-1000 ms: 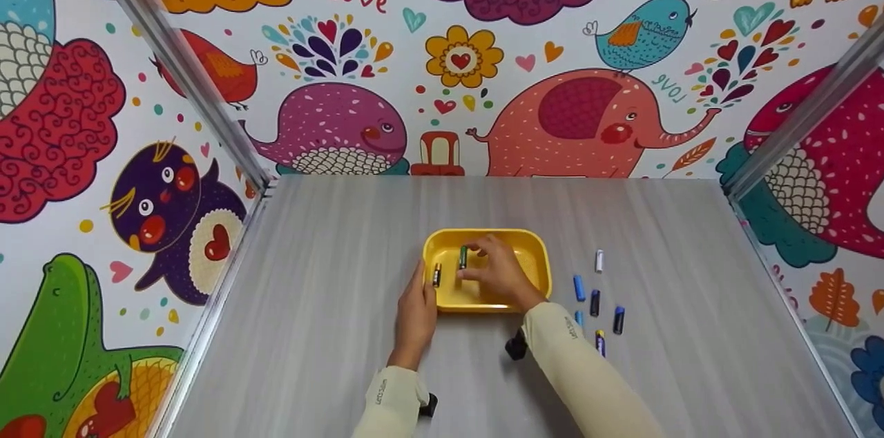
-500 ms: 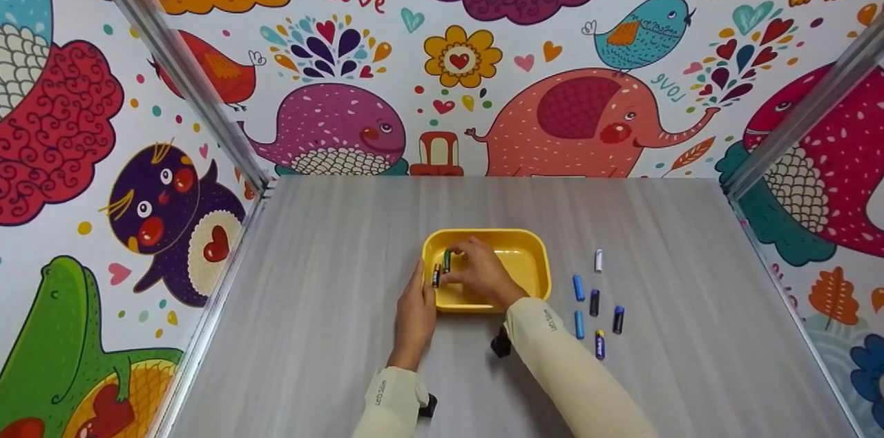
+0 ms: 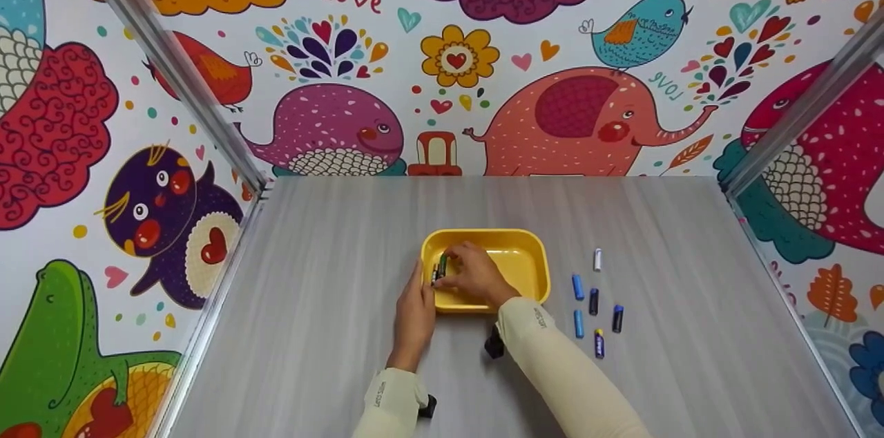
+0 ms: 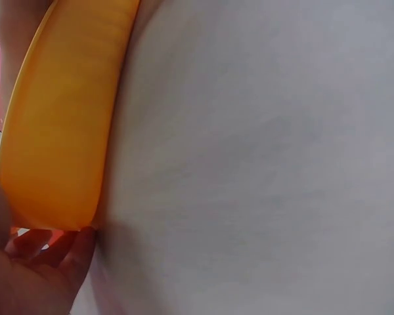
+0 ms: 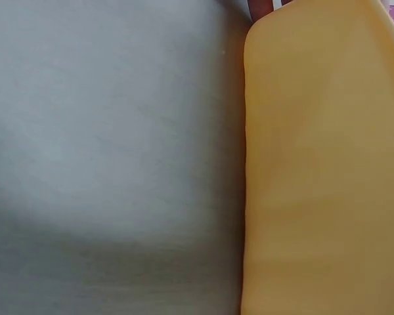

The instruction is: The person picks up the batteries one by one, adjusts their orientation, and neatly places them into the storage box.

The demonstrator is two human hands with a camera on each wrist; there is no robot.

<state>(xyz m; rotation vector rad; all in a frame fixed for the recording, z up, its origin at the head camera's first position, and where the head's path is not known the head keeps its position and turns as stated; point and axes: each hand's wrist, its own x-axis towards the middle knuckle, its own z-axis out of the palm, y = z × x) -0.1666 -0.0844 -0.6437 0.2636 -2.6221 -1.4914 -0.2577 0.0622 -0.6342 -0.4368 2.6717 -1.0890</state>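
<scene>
In the head view, a yellow tray (image 3: 532,269) stands on the table. My left hand (image 3: 414,313) holds its left side, and the left wrist view has the left fingertips (image 4: 82,246) against the tray's wall (image 4: 65,131). Reaching inside, my right hand (image 3: 476,275) pinches a green battery (image 3: 443,264) between thumb and fingers, upright in the picture by the left wall. A dark battery with a pale band (image 3: 435,275) lies close beside it, partly hidden. The right wrist view has mostly the tray's outer wall (image 5: 328,157); the right hand's grip is out of sight there.
Right of the tray lie several loose batteries: a white one (image 3: 597,260), blue ones (image 3: 577,287), dark ones (image 3: 618,319) and a purple one with a yellow end (image 3: 599,344). Patterned walls with metal corner rails (image 3: 801,106) border the grey table (image 3: 331,251).
My right hand has carried the green battery leftward inside the tray, from near its middle to beside the dark battery. My left hand has stayed at the tray's left side.
</scene>
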